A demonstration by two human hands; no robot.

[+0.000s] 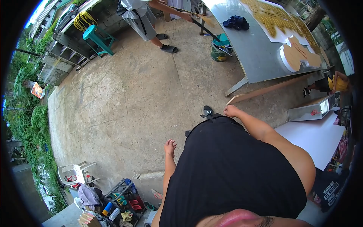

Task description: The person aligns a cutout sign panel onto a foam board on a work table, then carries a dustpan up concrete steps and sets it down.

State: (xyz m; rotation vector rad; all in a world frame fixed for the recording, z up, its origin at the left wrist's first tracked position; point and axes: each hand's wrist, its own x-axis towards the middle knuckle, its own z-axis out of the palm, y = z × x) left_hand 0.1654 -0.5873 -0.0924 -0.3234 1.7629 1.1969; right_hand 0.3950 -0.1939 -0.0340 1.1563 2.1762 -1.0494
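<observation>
My left hand (pixel 171 147) hangs over the concrete floor, beside my black shirt (pixel 230 162). Its fingers are loosely bent and a little apart, with nothing in them. At the right front edge of the black clothing is my right hand (pixel 230 111). Its fingers are curled together, and whether they hold anything is hidden. One of my dark sandals (pixel 207 110) shows just ahead of the shirt. Nearest to the right hand is the end of a wooden board (pixel 236 99) beneath the metal-topped table (pixel 261 64).
Ahead stands a person in grey shorts (pixel 141 26), gripping a long dark pole (pixel 204 27) near a green bucket (pixel 219 53). Cut-out letters (pixel 274 19) lie on the table. A teal stool (pixel 99 39), a white chair (pixel 75 172) and a shoe rack (pixel 123 196) stand leftward. White sheets (pixel 314 136) lie right.
</observation>
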